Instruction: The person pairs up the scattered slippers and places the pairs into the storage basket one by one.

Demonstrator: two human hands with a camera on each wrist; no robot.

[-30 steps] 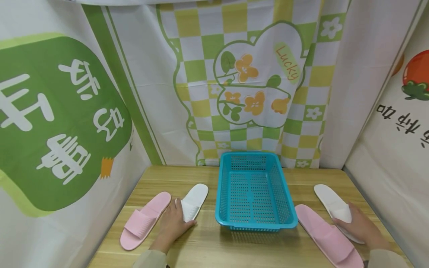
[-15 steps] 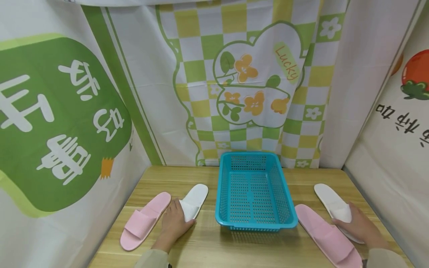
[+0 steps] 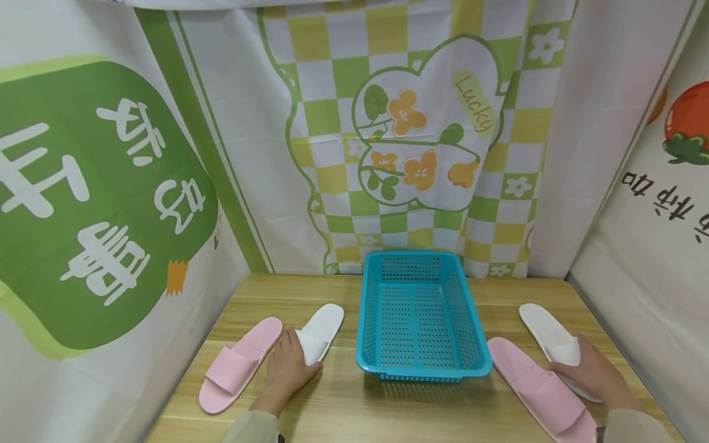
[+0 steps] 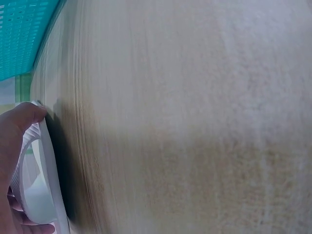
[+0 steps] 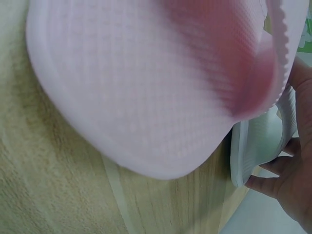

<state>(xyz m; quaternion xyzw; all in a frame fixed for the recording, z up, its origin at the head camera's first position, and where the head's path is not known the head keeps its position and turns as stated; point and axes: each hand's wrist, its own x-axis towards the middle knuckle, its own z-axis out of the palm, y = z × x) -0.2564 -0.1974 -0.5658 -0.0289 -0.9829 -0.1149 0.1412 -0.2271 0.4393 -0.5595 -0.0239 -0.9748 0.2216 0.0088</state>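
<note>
My left hand (image 3: 287, 368) grips a white slipper (image 3: 328, 321) across its ribbed strap. In the left wrist view the thumb presses one edge of this slipper (image 4: 39, 200), with fingers at the opposite edge. A pink slipper (image 3: 238, 366) lies just left of that hand. On the right, my right hand (image 3: 592, 372) holds another white slipper (image 3: 543, 323) around the strap, its thumb toward a second pink slipper (image 3: 540, 387). The right wrist view shows fingertips at the white slipper's (image 5: 253, 141) edge, partly behind the large, near pink slipper (image 5: 131, 92).
A turquoise perforated basket (image 3: 362, 314) stands at the middle back of the wooden table (image 3: 327, 412), between the two pairs. Its right front corner comes close to the right pink slipper's toe. Printed cloths hang behind the table and along both sides.
My left hand has shifted very slightly rightward on the white slipper. The right hand keeps its hold, and the slippers and basket stay in place.
</note>
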